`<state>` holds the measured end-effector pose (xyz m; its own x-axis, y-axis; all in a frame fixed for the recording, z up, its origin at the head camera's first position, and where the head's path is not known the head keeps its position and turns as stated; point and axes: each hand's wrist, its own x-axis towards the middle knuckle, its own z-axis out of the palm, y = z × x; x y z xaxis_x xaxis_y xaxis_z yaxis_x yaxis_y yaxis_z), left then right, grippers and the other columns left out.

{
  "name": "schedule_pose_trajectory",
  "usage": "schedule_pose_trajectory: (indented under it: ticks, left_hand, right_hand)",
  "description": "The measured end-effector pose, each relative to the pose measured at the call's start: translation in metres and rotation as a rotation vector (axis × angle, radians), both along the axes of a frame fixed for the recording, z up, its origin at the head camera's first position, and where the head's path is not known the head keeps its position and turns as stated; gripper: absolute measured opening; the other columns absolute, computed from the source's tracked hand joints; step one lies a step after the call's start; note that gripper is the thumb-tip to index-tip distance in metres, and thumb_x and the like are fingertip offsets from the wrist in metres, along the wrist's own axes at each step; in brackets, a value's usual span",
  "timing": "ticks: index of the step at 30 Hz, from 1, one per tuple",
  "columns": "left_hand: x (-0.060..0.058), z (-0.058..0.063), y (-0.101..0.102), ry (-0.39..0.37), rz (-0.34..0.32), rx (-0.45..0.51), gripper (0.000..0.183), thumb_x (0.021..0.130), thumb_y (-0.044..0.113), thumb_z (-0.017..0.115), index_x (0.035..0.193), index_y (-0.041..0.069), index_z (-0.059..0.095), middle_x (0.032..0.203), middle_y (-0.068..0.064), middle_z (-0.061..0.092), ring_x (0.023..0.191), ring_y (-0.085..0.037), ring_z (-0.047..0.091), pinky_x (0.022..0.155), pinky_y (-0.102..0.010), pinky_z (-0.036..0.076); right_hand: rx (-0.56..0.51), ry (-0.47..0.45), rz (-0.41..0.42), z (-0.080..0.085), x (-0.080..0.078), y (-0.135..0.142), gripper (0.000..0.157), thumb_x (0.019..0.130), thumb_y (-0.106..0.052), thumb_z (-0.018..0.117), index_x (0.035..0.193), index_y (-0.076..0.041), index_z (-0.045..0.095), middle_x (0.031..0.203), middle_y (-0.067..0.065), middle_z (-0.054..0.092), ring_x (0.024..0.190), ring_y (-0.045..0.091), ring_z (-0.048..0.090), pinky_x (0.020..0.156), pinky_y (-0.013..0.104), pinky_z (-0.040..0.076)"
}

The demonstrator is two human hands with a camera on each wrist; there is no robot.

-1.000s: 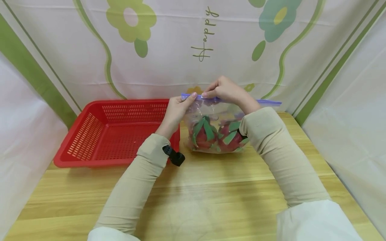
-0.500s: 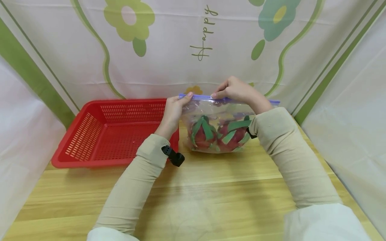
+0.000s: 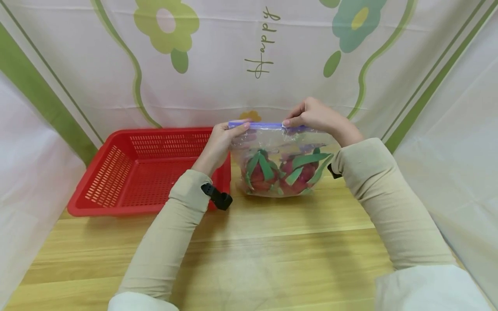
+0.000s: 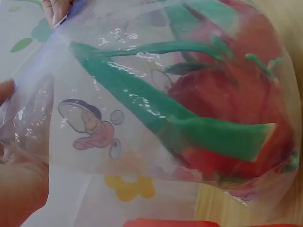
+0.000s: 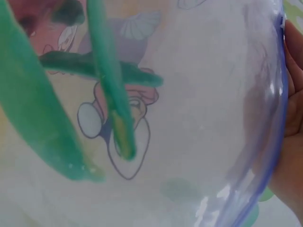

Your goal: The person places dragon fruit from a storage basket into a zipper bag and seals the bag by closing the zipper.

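A clear zip bag (image 3: 268,140) with a purple closure strip stands upright on the table, printed with small cartoon figures (image 4: 90,123). Inside it lie two red dragon fruits with green leaf tips, one on the left (image 3: 258,177) and one on the right (image 3: 292,183). My left hand (image 3: 218,144) pinches the strip's left end between thumb and fingers. Farther right along the strip, my right hand (image 3: 320,117) pinches it at a small white slider (image 3: 285,124). Its wrist and sleeve hide the bag's upper right end. Green leaves (image 5: 42,109) press near the plastic in the right wrist view.
A red plastic basket (image 3: 113,211) with slotted walls stands left of the bag, beneath the left forearm. The wooden table (image 3: 249,259) extends in front. A white cloth with flowers (image 3: 218,86) hangs close behind, and white sheets flank both sides.
My right hand has slid rightward along the purple strip with the white slider. My left hand has shifted slightly left, still pinching the strip's end. The dragon fruits stay in place.
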<state>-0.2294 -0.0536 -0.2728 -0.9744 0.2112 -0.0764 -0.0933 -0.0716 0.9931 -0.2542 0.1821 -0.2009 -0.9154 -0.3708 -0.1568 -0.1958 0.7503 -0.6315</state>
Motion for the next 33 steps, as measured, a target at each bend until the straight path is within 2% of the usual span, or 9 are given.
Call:
schedule_pose_trajectory:
  ticks: [5,9,16,24,33]
  left_hand:
    - [-0.003,0.004,0.006,-0.015,0.034,-0.080,0.037,0.091,0.031,0.063,0.121,0.009,0.065,0.118,-0.012,0.069,0.101,-0.019,0.070,0.090,-0.031,0.055]
    - [-0.003,0.001,0.010,-0.005,0.074,-0.079,0.035,0.092,0.030,0.061,0.119,0.009,0.066,0.115,-0.014,0.070,0.099,-0.019,0.071,0.085,-0.029,0.056]
    - [0.000,-0.002,0.012,0.017,0.110,-0.036,0.033,0.092,0.029,0.061,0.117,0.007,0.067,0.113,-0.015,0.070,0.092,-0.014,0.072,0.080,-0.024,0.057]
    - [0.001,-0.002,0.012,0.013,0.119,-0.037,0.034,0.093,0.027,0.061,0.119,0.007,0.066,0.110,-0.014,0.072,0.079,-0.005,0.071,0.076,-0.022,0.057]
    - [0.002,-0.002,0.011,0.015,0.114,-0.026,0.034,0.093,0.025,0.060,0.120,0.005,0.065,0.113,-0.017,0.070,0.078,-0.003,0.071,0.076,-0.022,0.057]
  right_hand:
    - [-0.007,-0.010,0.000,0.000,0.000,0.001,0.031,0.093,-0.024,0.060,0.114,-0.002,0.069,0.088,-0.004,0.075,0.079,0.003,0.063,0.083,0.026,0.047]
    - [-0.017,-0.021,0.014,-0.002,-0.002,0.002,0.033,0.092,-0.027,0.061,0.114,-0.002,0.070,0.084,-0.005,0.075,0.076,0.003,0.064,0.078,0.021,0.048]
    - [-0.006,-0.024,0.044,-0.004,-0.003,-0.002,0.031,0.092,-0.028,0.062,0.106,-0.003,0.073,0.077,-0.005,0.074,0.074,0.005,0.066,0.072,0.021,0.055]
    - [-0.018,-0.021,0.032,-0.003,0.001,-0.001,0.029,0.092,-0.024,0.063,0.102,0.000,0.074,0.073,-0.008,0.073,0.069,0.004,0.064,0.068,0.019,0.050]
    - [0.016,-0.005,0.035,-0.002,0.005,0.014,0.028,0.091,-0.026,0.063,0.100,-0.002,0.075,0.076,-0.004,0.074,0.072,0.004,0.064,0.072,0.021,0.048]
